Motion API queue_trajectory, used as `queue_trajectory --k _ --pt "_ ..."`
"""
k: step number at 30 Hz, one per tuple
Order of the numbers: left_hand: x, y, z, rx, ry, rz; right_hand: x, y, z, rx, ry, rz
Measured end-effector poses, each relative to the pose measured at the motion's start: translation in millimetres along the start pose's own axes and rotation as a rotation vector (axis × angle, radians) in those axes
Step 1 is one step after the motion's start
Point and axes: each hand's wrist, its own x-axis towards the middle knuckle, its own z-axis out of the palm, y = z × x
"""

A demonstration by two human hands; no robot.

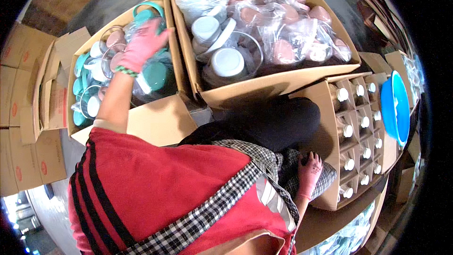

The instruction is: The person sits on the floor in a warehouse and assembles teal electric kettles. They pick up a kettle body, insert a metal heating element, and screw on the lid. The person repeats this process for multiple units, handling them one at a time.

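Note:
My left hand [142, 45], in a pink glove with a green band at the wrist, reaches over a carton [172, 52] of lidded cups. Its fingers are stretched and the thumb stands apart. Just beyond the fingertips is a teal lid with a loop handle [147, 10]; a larger teal lid [155, 76] in clear plastic lies beside the wrist. My right hand [310, 174], also pink-gloved, rests on my checked cloth over the leg, beside a divided carton [323, 113]. Its fingers are apart, slightly bent, and nothing shows in them.
A larger carton [278, 82] ahead holds plastic-wrapped pink and pale blue lidded cups. White-capped bottles [347, 131] fill the divided carton's cells. A blue basin [395, 108] stands at the right. Stacked cartons [23, 108] line the left; flattened cardboard [377, 7] leans at far right.

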Motion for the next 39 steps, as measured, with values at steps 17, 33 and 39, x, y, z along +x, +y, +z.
queue_trajectory --k 17,33,39 --pt "81 181 152 -0.155 -0.164 0.651 -23 6 1 0.104 0.080 0.081" --pt "-80 405 71 -0.687 0.039 1.622 -89 -3 -18 0.589 0.649 0.114" --pt "-150 498 172 -0.354 -0.422 1.962 -268 -21 -42 0.284 0.734 1.073"
